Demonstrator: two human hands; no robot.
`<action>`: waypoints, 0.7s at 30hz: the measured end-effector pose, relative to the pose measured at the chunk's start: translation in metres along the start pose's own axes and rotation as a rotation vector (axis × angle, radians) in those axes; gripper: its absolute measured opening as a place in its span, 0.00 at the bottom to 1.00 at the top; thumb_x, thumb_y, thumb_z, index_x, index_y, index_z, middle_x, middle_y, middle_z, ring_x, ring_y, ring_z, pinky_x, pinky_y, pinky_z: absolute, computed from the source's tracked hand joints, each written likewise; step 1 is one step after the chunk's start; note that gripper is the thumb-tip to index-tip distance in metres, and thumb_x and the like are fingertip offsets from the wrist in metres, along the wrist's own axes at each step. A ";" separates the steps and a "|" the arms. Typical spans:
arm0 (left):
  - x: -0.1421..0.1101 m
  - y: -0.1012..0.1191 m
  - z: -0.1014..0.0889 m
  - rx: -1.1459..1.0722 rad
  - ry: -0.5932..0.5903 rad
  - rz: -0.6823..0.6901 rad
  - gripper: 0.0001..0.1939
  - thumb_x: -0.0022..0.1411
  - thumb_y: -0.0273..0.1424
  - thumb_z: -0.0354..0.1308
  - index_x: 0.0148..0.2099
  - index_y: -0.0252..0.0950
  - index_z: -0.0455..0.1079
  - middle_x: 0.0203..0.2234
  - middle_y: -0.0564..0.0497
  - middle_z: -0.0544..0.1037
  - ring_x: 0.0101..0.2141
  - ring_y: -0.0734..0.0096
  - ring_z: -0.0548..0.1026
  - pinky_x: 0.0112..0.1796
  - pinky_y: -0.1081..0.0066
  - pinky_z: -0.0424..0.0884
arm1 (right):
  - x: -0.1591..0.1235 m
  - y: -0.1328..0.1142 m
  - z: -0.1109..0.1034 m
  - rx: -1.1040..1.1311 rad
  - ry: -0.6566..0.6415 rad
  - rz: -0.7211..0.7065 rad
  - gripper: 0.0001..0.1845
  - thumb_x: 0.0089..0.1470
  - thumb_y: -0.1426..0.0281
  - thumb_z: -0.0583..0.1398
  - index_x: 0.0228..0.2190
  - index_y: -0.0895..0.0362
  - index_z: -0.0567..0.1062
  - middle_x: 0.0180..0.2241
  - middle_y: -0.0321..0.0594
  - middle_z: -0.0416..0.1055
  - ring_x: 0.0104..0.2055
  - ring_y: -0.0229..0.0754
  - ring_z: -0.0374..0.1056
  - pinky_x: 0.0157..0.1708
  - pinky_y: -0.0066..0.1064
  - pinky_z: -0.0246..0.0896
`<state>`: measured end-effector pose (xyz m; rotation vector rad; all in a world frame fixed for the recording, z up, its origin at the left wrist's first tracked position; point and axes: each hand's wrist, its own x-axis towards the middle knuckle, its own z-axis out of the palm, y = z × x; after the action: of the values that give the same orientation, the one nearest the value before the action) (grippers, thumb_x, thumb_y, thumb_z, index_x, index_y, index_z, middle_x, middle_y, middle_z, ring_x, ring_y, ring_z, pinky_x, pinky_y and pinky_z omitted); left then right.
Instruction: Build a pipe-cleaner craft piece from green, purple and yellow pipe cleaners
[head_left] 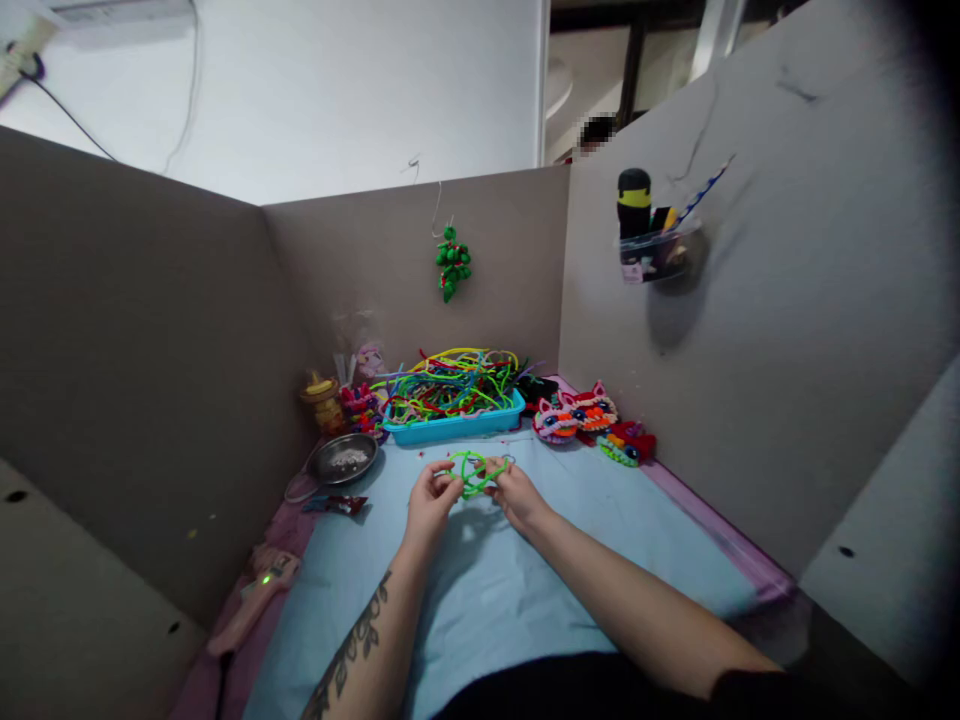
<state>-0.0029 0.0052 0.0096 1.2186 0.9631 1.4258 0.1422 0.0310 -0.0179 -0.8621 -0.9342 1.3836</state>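
Note:
Both my hands meet over the middle of the light blue mat (480, 600). My left hand (430, 500) pinches one end of a bent green pipe cleaner (471, 472), fingers closed on it. My right hand (514, 490) grips the other side of the same green pipe cleaner, fingers curled. The wire forms loops between the two hands, just above the mat. Behind them stands a turquoise tray (454, 423) heaped with pipe cleaners of many colours.
A metal dish (343, 459) lies at the left, a pink glue gun (259, 590) nearer me. Finished colourful cat-like figures (577, 412) sit at the right. Grey cardboard walls enclose the desk; a green ornament (452, 263) and a tool cup (656, 250) hang on them.

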 end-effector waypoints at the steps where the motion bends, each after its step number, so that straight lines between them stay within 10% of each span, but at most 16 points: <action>1: 0.000 0.000 0.001 -0.010 -0.002 -0.005 0.22 0.43 0.36 0.66 0.40 0.34 0.64 0.16 0.60 0.68 0.18 0.81 0.64 0.24 0.79 0.58 | 0.000 -0.001 0.000 0.079 -0.002 0.045 0.15 0.40 0.59 0.64 0.27 0.57 0.72 0.29 0.37 0.71 0.30 0.37 0.65 0.26 0.25 0.56; 9: 0.001 0.000 0.000 -0.016 -0.030 -0.058 0.25 0.43 0.36 0.66 0.43 0.34 0.62 0.17 0.58 0.71 0.17 0.82 0.65 0.20 0.80 0.54 | 0.003 -0.002 0.000 0.181 -0.009 0.147 0.11 0.36 0.65 0.65 0.25 0.58 0.74 0.25 0.36 0.70 0.27 0.36 0.64 0.24 0.25 0.54; 15: 0.005 0.001 -0.006 -0.054 0.068 -0.120 0.34 0.42 0.39 0.66 0.50 0.32 0.61 0.22 0.51 0.76 0.24 0.74 0.72 0.22 0.78 0.58 | 0.002 -0.005 -0.003 -0.035 0.055 -0.119 0.21 0.32 0.74 0.62 0.35 0.54 0.73 0.35 0.36 0.69 0.35 0.38 0.63 0.32 0.27 0.56; 21: 0.003 0.001 -0.005 -0.110 0.091 -0.166 0.34 0.38 0.36 0.69 0.47 0.34 0.61 0.21 0.54 0.74 0.26 0.72 0.73 0.30 0.74 0.65 | -0.005 -0.005 0.000 -0.090 -0.153 -0.120 0.16 0.37 0.70 0.63 0.34 0.57 0.72 0.24 0.32 0.64 0.26 0.34 0.59 0.26 0.25 0.52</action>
<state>-0.0077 0.0086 0.0105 0.9773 1.0099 1.3928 0.1442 0.0256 -0.0134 -0.7615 -1.1548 1.3256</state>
